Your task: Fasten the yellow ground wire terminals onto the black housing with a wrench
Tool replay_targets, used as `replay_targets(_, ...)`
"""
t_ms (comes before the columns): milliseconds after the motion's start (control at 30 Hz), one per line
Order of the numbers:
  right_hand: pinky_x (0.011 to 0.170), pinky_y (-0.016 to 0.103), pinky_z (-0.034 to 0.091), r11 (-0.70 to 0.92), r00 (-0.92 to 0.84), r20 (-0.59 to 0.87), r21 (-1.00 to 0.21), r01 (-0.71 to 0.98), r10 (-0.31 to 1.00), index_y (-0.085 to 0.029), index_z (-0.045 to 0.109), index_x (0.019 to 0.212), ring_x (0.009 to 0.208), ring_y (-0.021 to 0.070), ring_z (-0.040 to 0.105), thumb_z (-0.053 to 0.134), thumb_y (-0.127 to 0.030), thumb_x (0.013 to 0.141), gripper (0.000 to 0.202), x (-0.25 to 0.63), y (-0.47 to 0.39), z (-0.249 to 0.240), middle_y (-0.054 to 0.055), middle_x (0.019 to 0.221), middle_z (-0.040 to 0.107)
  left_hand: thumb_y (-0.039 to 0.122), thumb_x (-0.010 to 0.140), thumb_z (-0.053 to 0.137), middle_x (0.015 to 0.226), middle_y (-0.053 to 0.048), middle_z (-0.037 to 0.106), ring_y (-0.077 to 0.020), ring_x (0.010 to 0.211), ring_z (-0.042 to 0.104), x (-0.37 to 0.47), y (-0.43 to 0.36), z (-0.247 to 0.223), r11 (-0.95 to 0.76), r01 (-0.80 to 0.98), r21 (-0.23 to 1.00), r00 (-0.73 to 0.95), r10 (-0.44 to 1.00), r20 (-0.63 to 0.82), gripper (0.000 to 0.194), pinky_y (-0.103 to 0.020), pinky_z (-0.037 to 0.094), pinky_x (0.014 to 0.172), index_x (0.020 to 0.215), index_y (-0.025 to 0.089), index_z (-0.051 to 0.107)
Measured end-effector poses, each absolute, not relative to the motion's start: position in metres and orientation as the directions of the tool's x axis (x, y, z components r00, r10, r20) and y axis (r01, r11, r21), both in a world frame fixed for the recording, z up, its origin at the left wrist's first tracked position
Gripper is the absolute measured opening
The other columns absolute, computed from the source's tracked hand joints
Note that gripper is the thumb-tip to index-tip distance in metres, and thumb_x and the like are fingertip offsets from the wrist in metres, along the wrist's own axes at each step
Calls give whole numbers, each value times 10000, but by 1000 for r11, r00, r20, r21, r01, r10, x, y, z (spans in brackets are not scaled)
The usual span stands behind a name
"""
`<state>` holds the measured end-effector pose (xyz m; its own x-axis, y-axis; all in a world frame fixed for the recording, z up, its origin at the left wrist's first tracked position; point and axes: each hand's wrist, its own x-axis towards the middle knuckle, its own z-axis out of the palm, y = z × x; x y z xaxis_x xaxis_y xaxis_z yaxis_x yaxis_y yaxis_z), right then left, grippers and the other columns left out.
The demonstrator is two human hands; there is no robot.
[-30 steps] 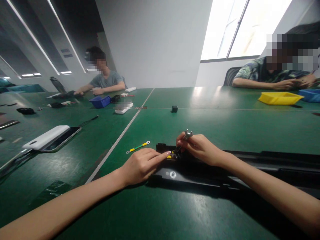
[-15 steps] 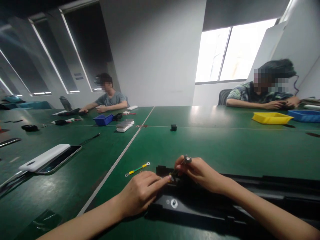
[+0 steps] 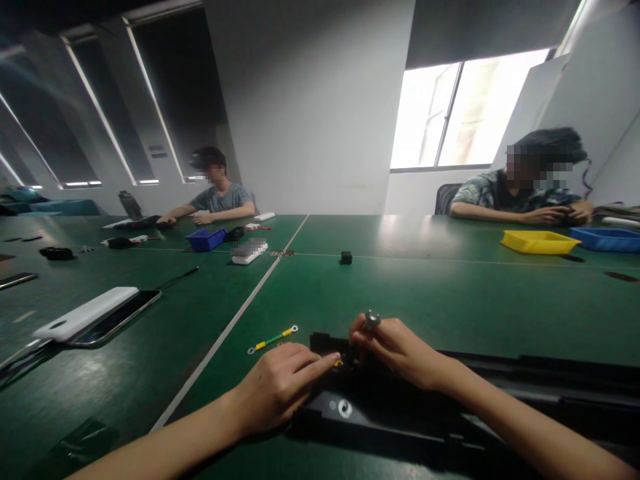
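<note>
My right hand (image 3: 397, 348) is closed around a small metal spanner (image 3: 373, 320). Its two-pronged silver end sticks up above the fingers, and the lower end is hidden. Below the hand lies a long black housing (image 3: 390, 427), reaching off to the right. My left hand (image 3: 285, 383) rests at the housing's left end, index finger stretched out and its tip touching a small yellow piece (image 3: 339, 364) inside. Its thumb is hidden. Just beyond the left hand, a short green-and-yellow cable with ring terminals (image 3: 273, 340) lies on the table.
A green table (image 3: 410, 287) carries a small black cube (image 3: 346, 257), a white power bank (image 3: 87, 313) beside a phone (image 3: 120, 320), a blue bin (image 3: 206, 240) and a yellow tray (image 3: 540, 242). Two people sit across, one at left (image 3: 223, 197), one at right (image 3: 525, 193).
My right hand and the spanner have shifted very slightly, and the spanner's end is turned a little. The left index fingertip stays on the yellow piece. The view has moved slightly.
</note>
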<state>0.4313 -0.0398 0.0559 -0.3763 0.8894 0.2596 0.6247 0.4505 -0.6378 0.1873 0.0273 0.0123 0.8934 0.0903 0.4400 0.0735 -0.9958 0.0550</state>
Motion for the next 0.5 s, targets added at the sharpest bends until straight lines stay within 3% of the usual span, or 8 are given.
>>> replay_targets(500,628,247,438,470,-360,304,-610,639,882,-159,541,904,648,143,578,335,-322,958,268,433,-37,51,39,726,611,103,907,405,1063,-121,628,-243,923,578,189,28,13,-996,70,47,888,83,452,440,-393,519,764,1346,130,407)
